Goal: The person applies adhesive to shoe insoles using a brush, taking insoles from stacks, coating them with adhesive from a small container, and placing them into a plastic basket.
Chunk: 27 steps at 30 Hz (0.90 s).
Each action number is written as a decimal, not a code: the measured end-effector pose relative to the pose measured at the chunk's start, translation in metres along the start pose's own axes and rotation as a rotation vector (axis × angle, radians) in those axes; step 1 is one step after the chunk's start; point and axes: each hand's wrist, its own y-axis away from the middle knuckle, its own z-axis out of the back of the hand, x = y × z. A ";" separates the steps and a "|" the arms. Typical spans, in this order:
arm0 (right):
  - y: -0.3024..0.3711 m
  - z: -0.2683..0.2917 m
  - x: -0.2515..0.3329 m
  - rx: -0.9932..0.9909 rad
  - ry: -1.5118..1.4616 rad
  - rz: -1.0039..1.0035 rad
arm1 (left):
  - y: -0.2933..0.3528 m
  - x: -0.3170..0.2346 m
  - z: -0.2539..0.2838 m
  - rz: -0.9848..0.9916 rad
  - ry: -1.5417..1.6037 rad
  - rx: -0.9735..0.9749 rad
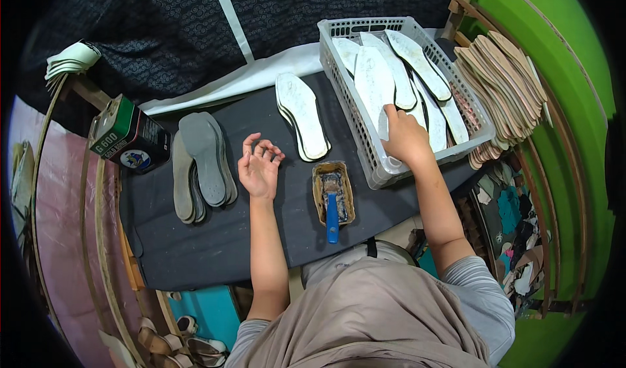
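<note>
My right hand (pixel 408 136) reaches into a white plastic basket (pixel 355 123) and grips the near end of a white insole (pixel 375 74); part of its fingers is hidden. Several more white insoles with dark edges lie around it in the basket. My left hand (pixel 261 169) hovers over the dark table, palm turned up, fingers loosely curled and apart, holding nothing. Between the left hand and the basket lies a small stack of white insoles (pixel 301 117). Nearer me stands a glue-stained tray (pixel 317 198) with a blue-handled brush (pixel 332 218) resting in it.
Grey insoles (pixel 207 159) lie in stacks left of my left hand, beside a green and black metal can (pixel 130 136). Right of the basket rises a rack of tan insole pieces (pixel 499 94). Shoes (pixel 156 342) sit low on the left; scraps (pixel 512 218) lie low on the right.
</note>
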 end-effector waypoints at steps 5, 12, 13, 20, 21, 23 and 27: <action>0.015 0.009 -0.004 -0.329 -0.065 0.067 | 0.000 0.003 0.004 0.001 0.015 -0.042; 0.036 0.021 0.083 -0.466 -0.611 0.565 | 0.001 0.001 0.010 -0.018 -0.016 -0.031; 0.032 0.013 0.097 -0.353 -0.614 0.552 | 0.000 0.002 0.009 -0.034 -0.009 -0.028; -0.047 -0.076 0.159 0.028 -0.106 0.039 | 0.002 -0.003 0.004 -0.076 0.047 -0.128; -0.051 -0.079 0.160 0.031 -0.105 0.046 | 0.002 -0.004 0.004 -0.081 0.046 -0.135; -0.059 -0.085 0.154 0.230 -0.107 0.006 | 0.000 -0.005 0.003 -0.097 0.054 -0.144; -0.060 -0.093 0.147 0.215 -0.136 0.005 | 0.001 -0.008 0.005 -0.096 0.067 -0.122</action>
